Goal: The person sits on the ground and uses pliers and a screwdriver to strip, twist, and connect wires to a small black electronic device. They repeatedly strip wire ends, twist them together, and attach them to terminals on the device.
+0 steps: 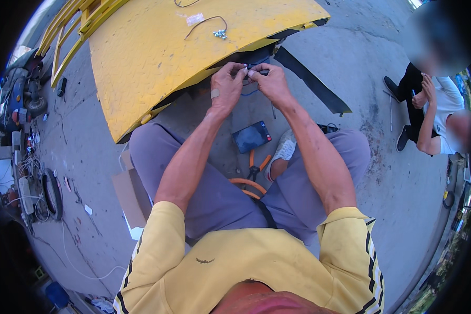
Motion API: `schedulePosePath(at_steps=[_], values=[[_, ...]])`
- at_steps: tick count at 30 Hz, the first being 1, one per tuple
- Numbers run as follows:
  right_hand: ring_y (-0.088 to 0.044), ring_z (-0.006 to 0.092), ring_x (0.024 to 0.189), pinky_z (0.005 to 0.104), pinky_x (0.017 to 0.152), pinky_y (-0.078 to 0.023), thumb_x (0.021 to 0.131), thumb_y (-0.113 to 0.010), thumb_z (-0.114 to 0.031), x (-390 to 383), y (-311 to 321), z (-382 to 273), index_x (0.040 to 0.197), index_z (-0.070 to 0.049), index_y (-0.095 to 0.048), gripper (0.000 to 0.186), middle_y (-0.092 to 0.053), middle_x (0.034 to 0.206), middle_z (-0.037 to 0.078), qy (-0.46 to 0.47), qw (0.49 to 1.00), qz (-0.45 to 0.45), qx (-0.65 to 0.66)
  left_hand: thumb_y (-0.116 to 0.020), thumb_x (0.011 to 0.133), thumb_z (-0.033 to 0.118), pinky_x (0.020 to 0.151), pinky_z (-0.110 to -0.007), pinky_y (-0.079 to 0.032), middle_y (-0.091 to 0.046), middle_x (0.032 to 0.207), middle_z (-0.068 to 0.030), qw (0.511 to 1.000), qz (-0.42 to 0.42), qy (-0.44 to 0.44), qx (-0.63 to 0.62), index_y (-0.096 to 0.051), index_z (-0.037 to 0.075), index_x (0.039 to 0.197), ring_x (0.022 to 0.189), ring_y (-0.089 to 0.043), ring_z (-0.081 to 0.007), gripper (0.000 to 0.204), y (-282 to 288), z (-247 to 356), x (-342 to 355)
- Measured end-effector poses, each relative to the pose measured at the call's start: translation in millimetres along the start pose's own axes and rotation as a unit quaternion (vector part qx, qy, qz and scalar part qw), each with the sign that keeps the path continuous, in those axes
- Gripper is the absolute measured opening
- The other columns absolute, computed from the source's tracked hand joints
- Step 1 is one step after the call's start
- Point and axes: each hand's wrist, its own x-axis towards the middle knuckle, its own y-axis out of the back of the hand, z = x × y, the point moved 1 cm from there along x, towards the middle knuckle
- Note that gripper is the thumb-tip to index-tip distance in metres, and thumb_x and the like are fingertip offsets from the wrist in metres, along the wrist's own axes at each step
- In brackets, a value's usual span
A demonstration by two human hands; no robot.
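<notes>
Far left of the left hand, at the frame edge, clutter of tools and cables [23, 157] sits on the concrete ground [89, 157], with a dark coiled ring [52, 193] lying near it. Up and left of the left hand a yellow tread-plate panel [152, 57] lies tilted, a loose wire [206, 22] and a few small metal bolts [220, 34] resting on top of it. Left hand [226, 86] has a bandage strip near the wrist, fingers bunched together and pinched at the tips on a small dark wire piece [257, 68], right at the lower edge of the panel. Right hand [269, 83] meets it fingertip to fingertip, fingers also closed and pinching the same dark piece; a thin blue wire [251, 93] hangs just below both hands. What exactly the dark piece is, too small to tell. Below the hands, between the person's knees, a dark flat device with a red spot [251, 136] lies on the ground, and below that orange-handled pliers [255, 170], touching an orange cable loop [246, 186]. Just right of the pliers is a white shoe [285, 149]. Up and right of the right hand a long black strip [311, 81] runs across the ground. Far right, well apart, another person [432, 112] crouches in a white top.
</notes>
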Motion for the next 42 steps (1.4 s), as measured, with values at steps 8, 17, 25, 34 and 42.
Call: schedulePosePath(at_steps=[8, 17, 25, 34, 42], values=[[-0.068, 0.0107, 0.07, 0.0291, 0.063, -0.053, 0.09, -0.075, -0.012, 5, 2, -1, 0.097, 0.003, -0.077, 0.017, -0.076, 0.078, 0.008, -0.031, 0.999, -0.003, 0.009, -0.074, 0.094, 0.014, 0.07, -0.032, -0.055, -0.075, 0.088, -0.0109, 0.995, 0.032, -0.074, 0.066, -0.075, 0.001, 0.104, 0.074, -0.069, -0.0177, 0.016, 8, 8, -7], [-0.069, 0.012, 0.069, 0.0308, 0.065, -0.053, 0.088, -0.076, -0.016, 14, 14, -27, 0.096, 0.006, -0.076, 0.023, -0.076, 0.08, 0.012, 0.017, 0.982, 0.009, -0.19, -0.077, 0.092, 0.014, 0.064, -0.027, -0.048, -0.065, 0.073, -0.001, 0.994, 0.039, 0.052, 0.092, -0.074, 0.001, 0.101, 0.067, -0.056, -0.0085, 0.016, 20, -5, -36], [-0.055, 0.0093, 0.057, 0.027, 0.051, -0.04, 0.088, -0.076, -0.015, 23, 16, -29, 0.09, 0.002, -0.077, 0.018, -0.066, 0.07, 0.004, -0.107, 0.988, -0.102, -0.039, -0.086, 0.083, 0.009, 0.075, -0.025, -0.05, -0.068, 0.088, 0.0025, 0.988, 0.074, 0.122, -0.064, -0.075, 0.006, 0.123, 0.078, -0.059, -0.0072, 0.041, -1, -51, -9], [-0.052, 0.0097, 0.053, 0.0281, 0.047, -0.037, 0.083, -0.077, -0.014, 26, 16, -28, 0.081, 0.003, -0.075, 0.017, -0.064, 0.065, 0.004, -0.108, 0.986, -0.096, -0.081, -0.083, 0.087, 0.006, 0.095, -0.03, -0.051, -0.073, 0.122, -0.0029, 0.954, 0.029, 0.107, -0.277, -0.072, 0.007, 0.13, 0.102, -0.066, -0.0124, 0.045, -18, -49, -7], [-0.04, 0.0069, 0.042, 0.0267, 0.038, -0.025, 0.087, -0.074, -0.016, 23, 15, -33, 0.068, -0.003, -0.065, 0.025, -0.054, 0.056, 0.0, -0.165, 0.979, -0.109, -0.044, -0.079, 0.09, 0.003, 0.096, -0.03, -0.051, -0.076, 0.112, -0.0045, 0.927, -0.036, 0.107, -0.358, -0.075, 0.005, 0.118, 0.104, -0.067, -0.0132, 0.028, -17, -61, -1]])
